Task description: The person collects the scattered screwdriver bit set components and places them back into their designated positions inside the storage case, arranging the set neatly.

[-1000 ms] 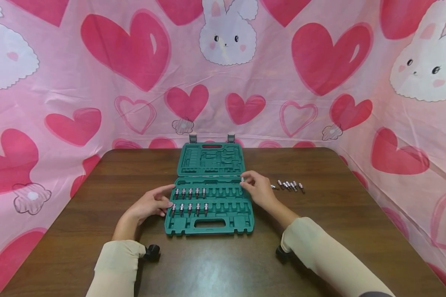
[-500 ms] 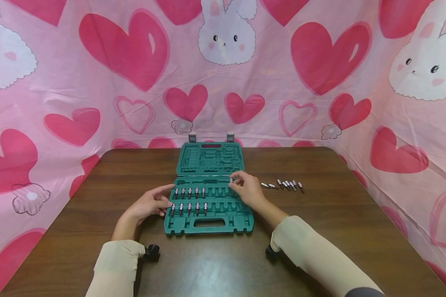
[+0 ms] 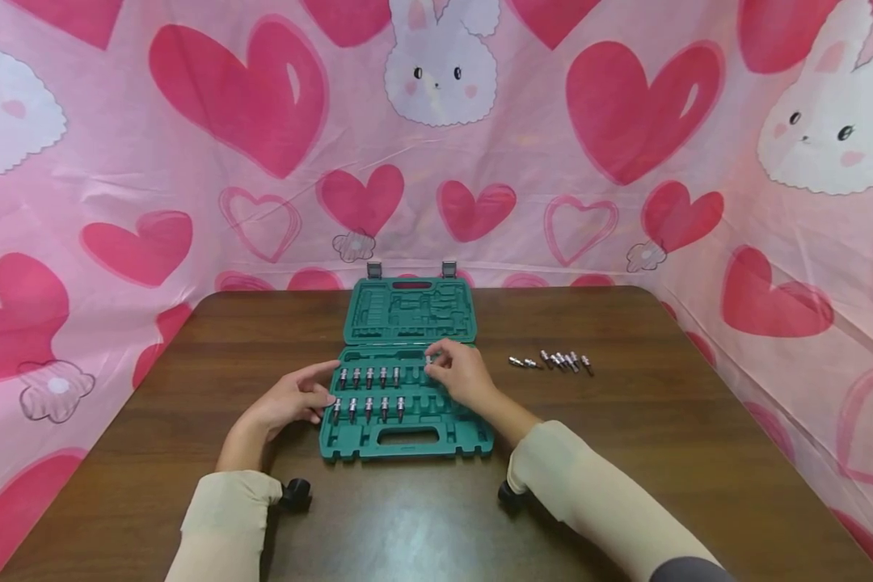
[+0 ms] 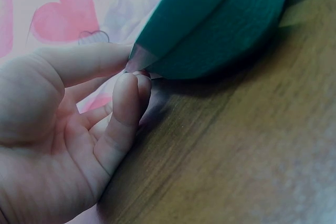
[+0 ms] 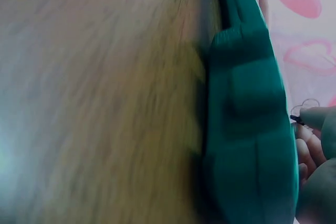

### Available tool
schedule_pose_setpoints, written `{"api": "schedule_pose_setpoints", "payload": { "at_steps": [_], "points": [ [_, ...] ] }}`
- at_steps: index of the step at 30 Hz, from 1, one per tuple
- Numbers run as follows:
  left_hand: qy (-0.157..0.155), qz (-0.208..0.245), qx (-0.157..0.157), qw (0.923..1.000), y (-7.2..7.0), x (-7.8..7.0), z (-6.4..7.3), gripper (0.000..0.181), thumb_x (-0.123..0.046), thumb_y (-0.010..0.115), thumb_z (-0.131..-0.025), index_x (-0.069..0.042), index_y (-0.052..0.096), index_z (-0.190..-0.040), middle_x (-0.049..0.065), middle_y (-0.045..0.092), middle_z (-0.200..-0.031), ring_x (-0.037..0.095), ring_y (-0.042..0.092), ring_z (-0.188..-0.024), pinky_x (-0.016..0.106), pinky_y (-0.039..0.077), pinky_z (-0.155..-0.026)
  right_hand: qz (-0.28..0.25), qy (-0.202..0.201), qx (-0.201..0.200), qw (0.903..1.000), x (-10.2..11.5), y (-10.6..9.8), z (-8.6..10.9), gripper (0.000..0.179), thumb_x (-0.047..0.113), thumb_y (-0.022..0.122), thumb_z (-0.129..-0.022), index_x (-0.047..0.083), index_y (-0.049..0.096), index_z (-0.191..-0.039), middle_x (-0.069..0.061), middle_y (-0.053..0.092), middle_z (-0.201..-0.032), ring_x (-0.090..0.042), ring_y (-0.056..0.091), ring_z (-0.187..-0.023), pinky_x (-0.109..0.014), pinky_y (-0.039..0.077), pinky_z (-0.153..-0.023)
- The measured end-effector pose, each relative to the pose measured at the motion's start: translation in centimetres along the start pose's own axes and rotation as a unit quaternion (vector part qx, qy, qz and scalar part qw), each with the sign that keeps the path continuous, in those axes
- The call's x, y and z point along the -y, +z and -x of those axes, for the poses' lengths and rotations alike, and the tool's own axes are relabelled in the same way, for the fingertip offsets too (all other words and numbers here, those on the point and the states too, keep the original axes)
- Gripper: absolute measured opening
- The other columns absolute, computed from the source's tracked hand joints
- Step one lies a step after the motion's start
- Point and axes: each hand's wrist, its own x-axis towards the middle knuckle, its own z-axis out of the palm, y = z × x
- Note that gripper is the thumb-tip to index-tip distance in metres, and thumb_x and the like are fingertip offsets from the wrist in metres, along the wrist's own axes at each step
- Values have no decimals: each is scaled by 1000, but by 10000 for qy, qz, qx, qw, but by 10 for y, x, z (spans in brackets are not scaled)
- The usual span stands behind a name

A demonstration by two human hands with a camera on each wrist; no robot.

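A green tool case [image 3: 407, 447] lies unfolded on the table. Several silver bit sockets [image 3: 369, 408] with dark tips stand in two rows in its left half. Over the upper row, right of those sockets, my right hand [image 3: 466, 378] pinches another bit socket [image 3: 428, 360] between thumb and fingertips; its dark tip pokes out in the right wrist view. My left hand [image 3: 285, 400] rests at the case's left edge, forefinger stretched to its upper corner and thumb at its side. In the left wrist view, those fingertips touch the green edge [image 4: 210, 40].
Several loose bit sockets [image 3: 556, 360] lie on the wooden table [image 3: 589, 453] to the right of the case. The lid [image 3: 411, 311] lies open toward the back, with two latches [image 3: 449, 269] at its far edge. A pink heart-patterned cloth [image 3: 364, 202] hangs behind.
My right hand has moved left with the bit socket, from the case's right edge to over the upper row's slots. My left hand has stayed at the case edge.
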Motion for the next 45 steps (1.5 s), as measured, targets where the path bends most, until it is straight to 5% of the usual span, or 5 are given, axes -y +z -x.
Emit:
{"api": "schedule_pose_setpoints", "payload": {
  "at_steps": [9, 45],
  "points": [
    [27, 14, 23, 10000, -1, -3, 0, 66, -10, 64, -93, -8, 34, -151, 14, 66, -94, 23, 61, -77, 32, 55, -68, 201, 220, 313, 9991, 10, 10, -4, 19, 13, 72, -89, 9, 69, -107, 5, 62, -76, -13, 55, -68, -30, 47, -63],
    [4, 7, -10, 10000, 2, -1, 2, 65, -10, 65, -93, -8, 35, -151, 14, 66, -94, 25, 60, -78, 33, 55, -69, 1658, 740, -96, 9833, 28, 36, -2, 14, 26, 69, -90, 21, 73, -103, 12, 55, -65, -8, 51, -60, -30, 42, -56]
  ]
}}
